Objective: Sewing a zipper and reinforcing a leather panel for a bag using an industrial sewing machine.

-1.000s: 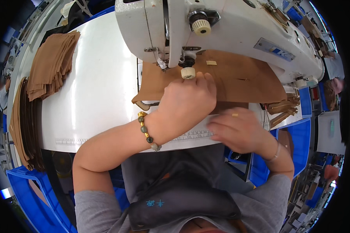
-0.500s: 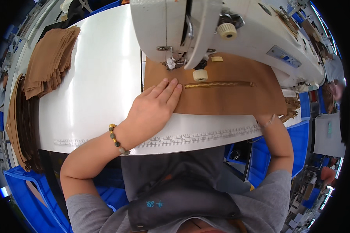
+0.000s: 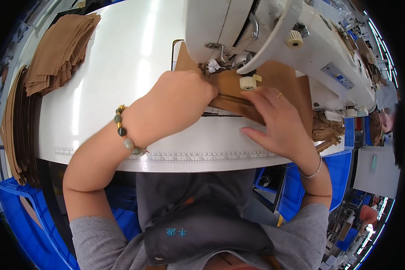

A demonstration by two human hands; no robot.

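A white sewing machine point(image 3: 265, 49) stands over a brown panel point(image 3: 283, 76) with a zipper point(image 3: 227, 96) across it. My left hand point(image 3: 180, 99) is bent over the panel's left part, just below the needle area point(image 3: 213, 65), fingers curled and closed on the material; their tips are hidden. My right hand point(image 3: 274, 121) rests on the panel right of the zipper, thumb spread away from its fingers, fingertips beside a cream knob point(image 3: 248, 83). The panel looks folded or raised along the zipper.
Brown pieces are stacked at the back left point(image 3: 60, 54), with long strips point(image 3: 15, 126) at the table's point(image 3: 99, 63) left end. More brown pieces point(image 3: 326, 126) lie at the right. Blue bins point(image 3: 339, 175) sit below both sides; a ruler strip point(image 3: 189, 157) runs along the front edge.
My left hand has gone from flat on the panel to curled near the needle. My right hand has emerged from under the panel's edge onto it. The panel's front part is folded.
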